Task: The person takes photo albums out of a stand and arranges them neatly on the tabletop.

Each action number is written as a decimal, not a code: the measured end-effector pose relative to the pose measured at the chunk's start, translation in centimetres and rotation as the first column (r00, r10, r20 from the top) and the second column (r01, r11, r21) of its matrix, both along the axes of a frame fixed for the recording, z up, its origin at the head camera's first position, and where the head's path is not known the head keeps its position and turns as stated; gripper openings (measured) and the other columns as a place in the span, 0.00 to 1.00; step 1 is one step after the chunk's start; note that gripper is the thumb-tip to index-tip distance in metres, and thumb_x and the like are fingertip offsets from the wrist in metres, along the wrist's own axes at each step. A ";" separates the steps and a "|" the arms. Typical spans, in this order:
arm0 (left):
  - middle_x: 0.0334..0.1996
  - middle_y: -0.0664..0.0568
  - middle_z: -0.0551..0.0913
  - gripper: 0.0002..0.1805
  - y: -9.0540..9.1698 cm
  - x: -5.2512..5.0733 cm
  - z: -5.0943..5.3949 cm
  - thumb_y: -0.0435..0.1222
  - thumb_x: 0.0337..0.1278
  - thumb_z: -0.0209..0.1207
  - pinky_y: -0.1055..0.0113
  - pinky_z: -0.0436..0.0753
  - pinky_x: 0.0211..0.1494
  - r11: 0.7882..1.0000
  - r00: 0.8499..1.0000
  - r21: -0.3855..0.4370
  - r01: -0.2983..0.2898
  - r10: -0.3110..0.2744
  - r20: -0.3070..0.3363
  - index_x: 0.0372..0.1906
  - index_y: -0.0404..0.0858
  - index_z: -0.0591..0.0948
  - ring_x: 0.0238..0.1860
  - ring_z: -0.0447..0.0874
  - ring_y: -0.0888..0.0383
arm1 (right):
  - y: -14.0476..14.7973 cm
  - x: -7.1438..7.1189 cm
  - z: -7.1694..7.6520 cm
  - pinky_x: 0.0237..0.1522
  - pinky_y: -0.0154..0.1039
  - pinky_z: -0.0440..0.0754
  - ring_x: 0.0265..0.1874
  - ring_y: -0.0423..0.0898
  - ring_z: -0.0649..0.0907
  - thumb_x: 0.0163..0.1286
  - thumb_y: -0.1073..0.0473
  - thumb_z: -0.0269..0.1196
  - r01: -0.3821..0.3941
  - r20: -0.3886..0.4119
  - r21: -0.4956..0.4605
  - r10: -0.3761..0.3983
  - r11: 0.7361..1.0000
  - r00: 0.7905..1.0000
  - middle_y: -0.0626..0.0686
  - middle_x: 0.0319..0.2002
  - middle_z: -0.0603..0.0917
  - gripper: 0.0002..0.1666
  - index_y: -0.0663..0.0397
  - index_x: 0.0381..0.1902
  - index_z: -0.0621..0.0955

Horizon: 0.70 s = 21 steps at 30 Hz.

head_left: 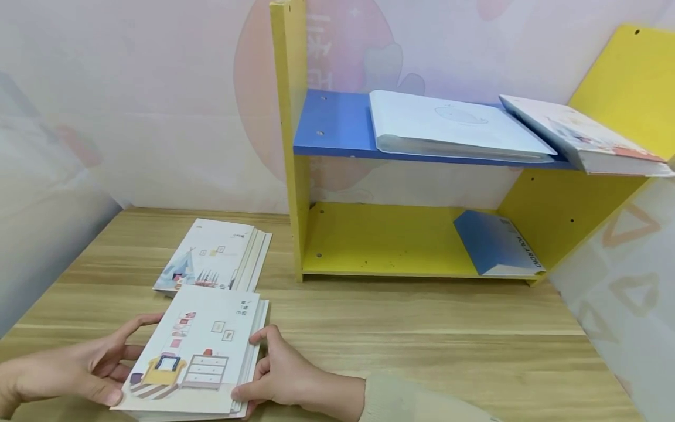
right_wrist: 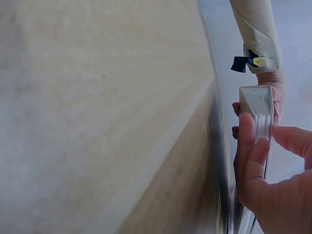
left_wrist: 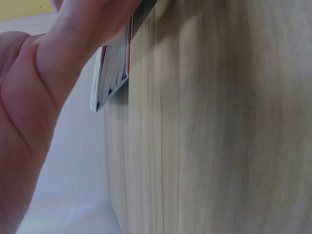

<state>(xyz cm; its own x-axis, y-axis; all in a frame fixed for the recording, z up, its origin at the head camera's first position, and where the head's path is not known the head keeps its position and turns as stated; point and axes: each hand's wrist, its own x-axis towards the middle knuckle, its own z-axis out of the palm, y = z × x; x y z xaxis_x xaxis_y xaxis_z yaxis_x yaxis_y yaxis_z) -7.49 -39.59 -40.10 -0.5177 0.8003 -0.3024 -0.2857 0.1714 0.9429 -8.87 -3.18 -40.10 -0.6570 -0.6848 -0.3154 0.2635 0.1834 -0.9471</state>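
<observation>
We hold the near white book (head_left: 205,346) between our left hand (head_left: 92,369) and right hand (head_left: 285,370), both half closed, with fingers bent at its sides.

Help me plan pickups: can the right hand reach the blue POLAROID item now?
Probably not yet: the right hand grips the white album. Otherwise, the lower shelf is open in front, seemingly leaving the POLAROID item accessible.

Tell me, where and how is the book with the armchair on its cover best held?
Probably by the left and right edges of the armchair book, with one hand coming from each side. It faces cover up and is wide and thick, so two hands should steady it; the tent book lies beyond its far edge. The left hand and right hand grip those sides now.
</observation>
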 end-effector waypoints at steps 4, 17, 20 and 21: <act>0.71 0.44 0.69 0.55 -0.5 0.0 0.1 0.27 0.69 0.55 0.60 0.79 0.64 0.999 0.999 -0.034 -0.028 0.028 0.023 0.77 0.60 0.26 0.68 0.73 0.49 | -0.5 -0.1 -0.3 0.30 0.27 0.80 0.15 0.41 0.82 0.60 0.70 0.70 -0.001 0.016 -0.014 0.001 1.000 1.000 0.49 0.16 0.79 0.37 0.45 0.59 0.62; 0.73 0.44 0.66 0.55 -1.8 -0.5 0.4 0.27 0.69 0.54 0.59 0.77 0.66 0.999 0.998 -0.049 -0.011 0.015 0.066 0.75 0.62 0.26 0.71 0.70 0.48 | -1.5 -0.4 -0.7 0.31 0.31 0.82 0.18 0.44 0.84 0.62 0.72 0.68 -0.027 0.080 -0.052 0.031 0.998 0.996 0.49 0.17 0.79 0.37 0.44 0.59 0.61; 0.73 0.43 0.66 0.56 -1.7 -0.3 0.9 0.27 0.68 0.55 0.59 0.77 0.66 0.996 0.996 -0.083 -0.028 0.035 0.077 0.75 0.61 0.25 0.70 0.71 0.47 | -1.7 -0.4 -0.8 0.32 0.30 0.81 0.18 0.44 0.84 0.62 0.72 0.68 -0.034 0.091 -0.054 0.039 0.998 0.995 0.49 0.17 0.79 0.37 0.44 0.59 0.61; 0.73 0.43 0.66 0.56 -1.6 -0.2 1.1 0.27 0.68 0.55 0.60 0.77 0.66 0.995 0.996 -0.093 -0.032 0.039 0.081 0.75 0.60 0.24 0.70 0.71 0.46 | -1.7 -0.4 -0.8 0.32 0.30 0.81 0.18 0.45 0.84 0.62 0.72 0.68 -0.036 0.091 -0.053 0.041 0.998 0.995 0.49 0.17 0.79 0.37 0.44 0.59 0.61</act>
